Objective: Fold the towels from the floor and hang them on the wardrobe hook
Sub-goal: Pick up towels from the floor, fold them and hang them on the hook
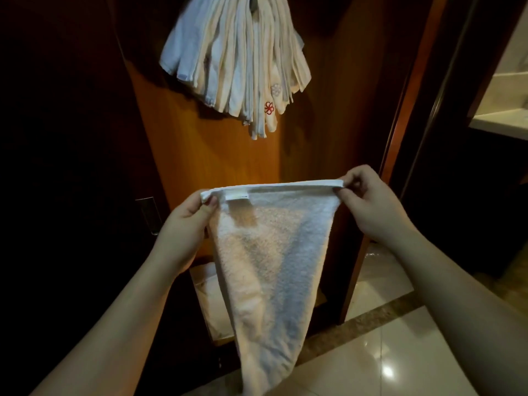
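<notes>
Two hands, the left hand point(190, 214) and right hand point(361, 200), pinched the top corners of a white towel point(268, 252) hanging taut between them. Beyond, a crowded bundle of hung towels point(234, 61) covered the hook point(253, 4); another might slip off.

Hung towels point(237, 61) crowd the hook point(253, 4); open space below

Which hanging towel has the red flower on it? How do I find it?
Look at the bunch of towels hanging on the wooden wardrobe panel. Go to its lower right. That cream towel alone has a red stitched flower.
</notes>
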`<state>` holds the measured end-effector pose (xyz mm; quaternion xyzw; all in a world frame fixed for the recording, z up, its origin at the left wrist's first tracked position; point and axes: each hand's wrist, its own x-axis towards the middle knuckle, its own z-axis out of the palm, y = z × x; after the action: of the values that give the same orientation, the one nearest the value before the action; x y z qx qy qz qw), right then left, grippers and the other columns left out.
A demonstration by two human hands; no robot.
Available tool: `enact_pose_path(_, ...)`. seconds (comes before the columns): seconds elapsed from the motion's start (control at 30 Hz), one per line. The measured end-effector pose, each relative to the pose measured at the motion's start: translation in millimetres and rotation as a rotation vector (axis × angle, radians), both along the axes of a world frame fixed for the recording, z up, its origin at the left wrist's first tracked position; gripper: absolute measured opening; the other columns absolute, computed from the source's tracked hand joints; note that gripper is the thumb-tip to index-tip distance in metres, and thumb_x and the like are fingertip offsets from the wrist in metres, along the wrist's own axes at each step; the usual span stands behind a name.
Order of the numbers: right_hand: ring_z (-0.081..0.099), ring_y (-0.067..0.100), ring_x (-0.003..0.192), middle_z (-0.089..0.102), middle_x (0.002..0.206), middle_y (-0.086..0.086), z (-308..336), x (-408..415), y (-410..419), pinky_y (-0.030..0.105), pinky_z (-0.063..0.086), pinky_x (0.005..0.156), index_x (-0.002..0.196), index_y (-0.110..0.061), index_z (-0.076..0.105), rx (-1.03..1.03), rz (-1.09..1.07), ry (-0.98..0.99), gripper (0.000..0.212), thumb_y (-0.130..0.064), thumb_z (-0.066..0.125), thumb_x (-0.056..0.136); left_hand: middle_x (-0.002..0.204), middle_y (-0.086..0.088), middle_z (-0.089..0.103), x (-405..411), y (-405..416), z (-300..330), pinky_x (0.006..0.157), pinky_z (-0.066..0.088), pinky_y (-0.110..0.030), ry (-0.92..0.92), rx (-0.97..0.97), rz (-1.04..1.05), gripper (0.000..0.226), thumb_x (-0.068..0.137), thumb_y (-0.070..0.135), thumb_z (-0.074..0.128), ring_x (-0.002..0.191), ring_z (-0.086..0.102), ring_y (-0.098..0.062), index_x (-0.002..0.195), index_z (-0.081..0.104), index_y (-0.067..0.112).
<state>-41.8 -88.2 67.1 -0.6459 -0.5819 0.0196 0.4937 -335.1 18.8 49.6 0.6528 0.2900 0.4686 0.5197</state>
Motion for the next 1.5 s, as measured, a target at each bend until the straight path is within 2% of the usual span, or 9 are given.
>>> enact_pose_path(0.17, 0.062, -0.005, 0.081, 0.062, 0.102, -0.017, -12.3, -19.6, 10.8, 0.01, 0.046, 0.066, 0.111, -0.054, 0.046, 0.344, -0.041, 0.308, 0.034, -0.021, 0.049, 0.102, 0.091, 0.009, 0.074, 15.3, -9.5, 8.0, 0.063, 0.055, -0.021, -0.06, 0.042, -0.031, 0.02, 0.096, 0.04, 0.054, 0.079, 0.069, -0.008, 0.101, 0.073, 0.038)
enact_pose_path(0.37, 0.054, -0.016, 0.092, 0.054, 0.101, -0.026, -8.1, -21.5, 16.4, 0.001, 0.038, 0.076, 0.121, -0.035, 0.046, 0.471, -0.162, 0.182, 0.029, -0.013, 0.042, 0.103, 0.098, 0.005, 0.075, 30.3, -23.7, 14.6, 0.065, 0.055, -0.022, -0.106, 0.089, 0.011, 0.022, 0.097, 0.038, 0.052, 0.087, 0.072, -0.011, 0.103, 0.073, 0.039)
enact_pose_path(0.53, 0.063, -0.002, 0.065, 0.067, 0.085, -0.022, -0.7, -12.5, 10.7, 0.016, 0.048, 0.055, 0.111, -0.059, 0.048, 0.365, -0.039, 0.374, 0.015, -0.053, 0.053, 0.097, 0.099, 0.002, 0.076, 33.2, -30.4, 22.6, 0.069, 0.057, -0.023, -0.166, 0.066, 0.01, 0.022, 0.096, 0.035, 0.053, 0.09, 0.072, -0.014, 0.1, 0.075, 0.038)
enact_pose_path(0.67, 0.075, 0.01, 0.077, 0.077, 0.09, -0.01, -20.6, -8.2, 10.9, 0.031, 0.056, 0.063, 0.094, -0.045, 0.072, 0.065, 0.05, 0.533, 0.025, -0.064, 0.065, 0.079, 0.099, 0.002, 0.076, 35.6, -32.8, 23.1, 0.074, 0.058, -0.026, -0.126, 0.077, 0.025, 0.022, 0.096, 0.035, 0.053, 0.091, 0.072, -0.015, 0.101, 0.074, 0.037)
enact_pose_path(0.77, 0.074, 0.007, 0.086, 0.076, 0.097, -0.013, -34.6, -10.1, 5.9, 0.037, 0.058, 0.075, 0.096, -0.05, 0.071, -0.02, 0.037, 0.501, 0.037, -0.077, 0.051, 0.081, 0.099, -0.002, 0.075, 35.4, -32.2, 18.4, 0.082, 0.057, -0.04, -0.104, 0.057, 0.044, 0.021, 0.095, 0.037, 0.054, 0.094, 0.071, -0.022, 0.101, 0.074, 0.035)
enact_pose_path(0.83, 0.07, 0.0, 0.088, 0.073, 0.099, -0.019, -39.4, -12.6, 0.6, 0.03, 0.054, 0.074, 0.101, -0.052, 0.065, 0.05, -0.035, 0.423, 0.05, -0.087, 0.036, 0.083, 0.097, -0.001, 0.075, 35.0, -33.7, 16.7, 0.084, 0.055, -0.044, -0.071, 0.057, 0.04, 0.021, 0.094, 0.038, 0.054, 0.092, 0.07, -0.023, 0.099, 0.074, 0.035)
enact_pose_path(1.0, 0.062, -0.013, 0.078, 0.065, 0.089, -0.034, -39.6, -26.3, -4.1, 0.003, 0.042, 0.058, 0.087, -0.052, 0.06, 0.213, -0.189, 0.373, 0.029, -0.065, 0.037, 0.1, 0.096, 0.007, 0.075, 32.3, -46.0, 18.4, 0.068, 0.054, -0.017, -0.025, 0.163, 0.039, 0.022, 0.097, 0.04, 0.052, 0.086, 0.071, -0.007, 0.102, 0.073, 0.038)
enact_pose_path(1.3, 0.051, -0.007, 0.051, 0.056, 0.061, -0.027, -34.3, -14.7, -4.5, 0.006, 0.033, 0.044, 0.065, -0.037, 0.045, 0.412, -0.178, 0.241, 0.041, -0.054, 0.038, 0.102, 0.091, 0.005, 0.075, 28.2, -50.7, 12.9, 0.066, 0.055, -0.018, -0.092, 0.102, 0.081, 0.022, 0.097, 0.034, 0.053, 0.082, 0.071, -0.007, 0.099, 0.074, 0.034)
enact_pose_path(1.5, 0.048, -0.005, 0.05, 0.055, 0.057, -0.021, -21.0, -10.6, -5.4, 0.007, 0.035, 0.047, 0.061, -0.029, 0.053, 0.303, -0.094, 0.378, 0.055, -0.074, 0.043, 0.09, 0.098, -0.005, 0.076, 30.9, -49.3, 14.5, 0.072, 0.059, -0.041, -0.152, -0.007, 0.051, 0.023, 0.095, 0.034, 0.054, 0.087, 0.072, -0.023, 0.101, 0.075, 0.031)
